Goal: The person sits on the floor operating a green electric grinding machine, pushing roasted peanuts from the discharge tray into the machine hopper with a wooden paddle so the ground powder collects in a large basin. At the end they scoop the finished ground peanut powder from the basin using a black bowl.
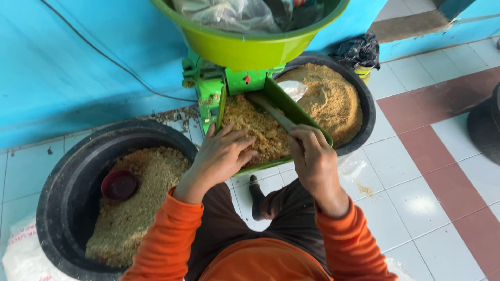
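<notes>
Close by, the left hand point(221, 156) lies spread on crumbly meal point(255, 127) in the green chute point(291, 106); the right hand point(310, 156) grips a stick point(271, 109). Pushed carelessly, meal could spill past the tubs onto the floor tiles point(416, 198).

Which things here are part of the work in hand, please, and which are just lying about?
In use: left hand on the meal, right hand gripping a stick, green chute, green hopper, two black tubs.
Lying about: red bowl, black bag, white sack.

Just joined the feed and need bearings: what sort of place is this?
Likely a small grinding or milling corner on a tiled floor: a green machine with its chute, and two black tubs of coarse meal.
</notes>
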### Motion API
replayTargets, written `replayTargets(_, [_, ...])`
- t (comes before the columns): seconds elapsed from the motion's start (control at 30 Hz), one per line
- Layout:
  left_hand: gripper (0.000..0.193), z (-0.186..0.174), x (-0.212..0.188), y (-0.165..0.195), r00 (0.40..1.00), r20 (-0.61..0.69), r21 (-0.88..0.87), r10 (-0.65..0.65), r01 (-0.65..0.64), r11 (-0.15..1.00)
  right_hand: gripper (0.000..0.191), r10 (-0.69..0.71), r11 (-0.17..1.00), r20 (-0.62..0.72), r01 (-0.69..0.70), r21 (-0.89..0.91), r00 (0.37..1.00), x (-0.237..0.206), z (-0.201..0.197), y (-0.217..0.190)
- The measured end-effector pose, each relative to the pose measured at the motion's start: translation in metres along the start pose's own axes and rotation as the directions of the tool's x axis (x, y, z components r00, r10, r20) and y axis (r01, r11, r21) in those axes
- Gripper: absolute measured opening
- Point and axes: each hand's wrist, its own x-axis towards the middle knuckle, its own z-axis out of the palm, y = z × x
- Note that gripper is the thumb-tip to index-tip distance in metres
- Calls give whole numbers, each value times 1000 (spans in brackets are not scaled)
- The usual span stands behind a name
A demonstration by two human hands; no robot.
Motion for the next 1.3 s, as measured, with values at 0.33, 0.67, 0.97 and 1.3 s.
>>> replayTargets(0.33, [37,3,3,1,1000,-9,-6,-20,20,1000,15,60,998,29,-61,34,998,-20,27,20])
replayTargets(0.67, [38,0,7,1,1000,8,18,6,-6,1000,17,221,963,29,-214,-161,975,-7,-103,13])
replayTargets(0.97, [40,-7,11,2,999,45,32,-8,7,999,18,546,820,211,-466,-331,811,15,-208,2])
replayTargets(1.3, [38,-11,10,3,997,67,4,-34,34,999,15,173,981,203,-150,-122,964,11,-97,23])
